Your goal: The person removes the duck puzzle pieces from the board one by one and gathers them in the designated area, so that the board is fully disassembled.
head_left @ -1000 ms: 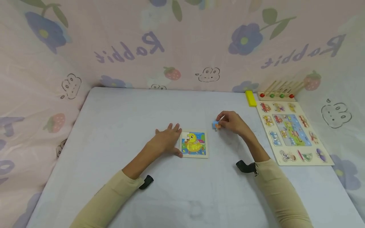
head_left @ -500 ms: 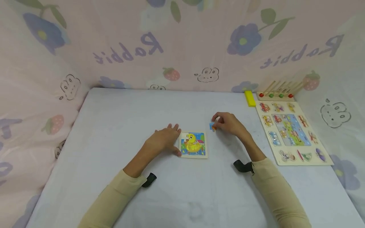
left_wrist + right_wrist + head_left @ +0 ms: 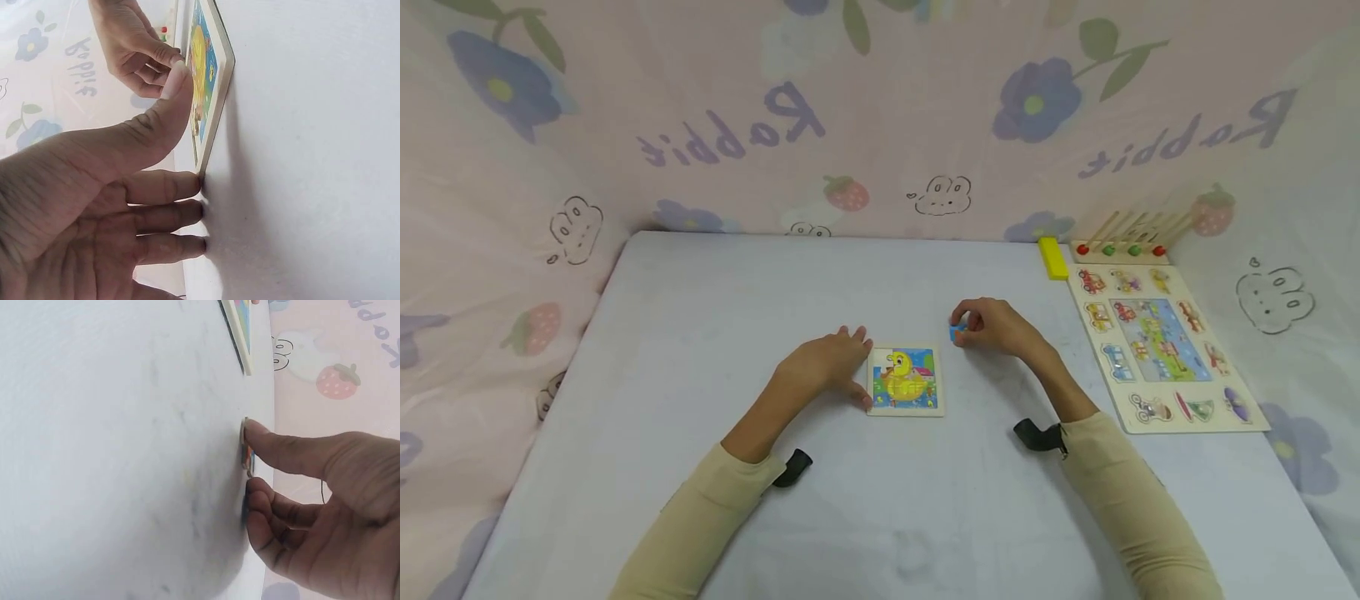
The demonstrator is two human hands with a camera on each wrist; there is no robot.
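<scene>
A small square jigsaw board [image 3: 906, 412] with a yellow duck picture lies flat on the table; a pale patch shows at the picture's upper left. At its left edge, my left hand [image 3: 820, 367] rests with straight, spread fingers, the thumb and fingertips along the frame. To the right of the board my right hand [image 3: 1000, 327] pinches a small blue and orange jigsaw piece [image 3: 957, 334] between thumb and fingers. In the right wrist view that piece [image 3: 247, 450] is close to the tabletop, partly covered by the thumb.
A larger wooden puzzle board [image 3: 1127, 408] with vehicle pictures lies at the right. Behind it stands a wooden rack [image 3: 1120, 252] with pegs and red and green beads, next to a yellow block [image 3: 1053, 259]. A printed curtain [image 3: 880, 125] borders the table [image 3: 737, 292].
My right hand has shifted slightly left, towards the duck board, and the jigsaw piece has turned in its fingers. My left hand has stayed at the board's left edge.
</scene>
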